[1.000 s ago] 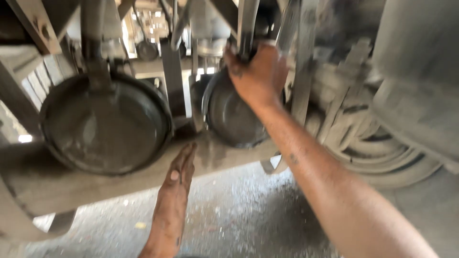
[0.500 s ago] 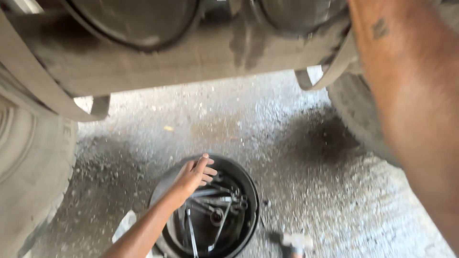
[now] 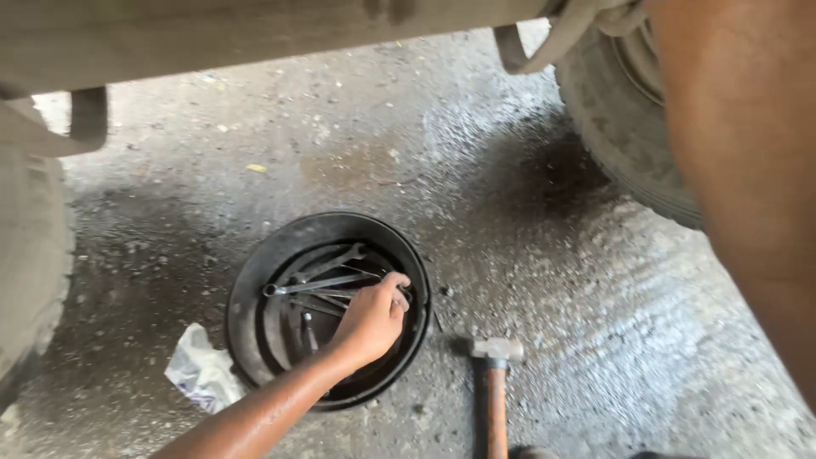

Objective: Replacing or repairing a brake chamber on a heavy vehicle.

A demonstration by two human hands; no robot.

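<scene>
My left hand [image 3: 371, 319] reaches down into a round black metal pan [image 3: 246, 293] on the concrete ground. Its curled fingers rest on the pile of steel wrenches [image 3: 319, 285] inside the pan, near the right rim. Whether the fingers grip one of the tools is hidden by the hand itself. Of my right arm only the forearm [image 3: 748, 170] shows, large and close at the right edge, and it runs up out of the picture. The right hand itself is out of view.
A hammer [image 3: 495, 353] with a wooden handle lies on the ground just right of the pan. A crumpled white bag [image 3: 200, 370] lies at the pan's left. Tyres stand at the left [image 3: 30, 272] and upper right [image 3: 629, 153]. A dusty vehicle beam [image 3: 255, 34] spans the top.
The view has tipped down from the vehicle's underside to the ground. My left hand dropped from the beam into the tool pan. My right hand, earlier gripping a part overhead, has left the view.
</scene>
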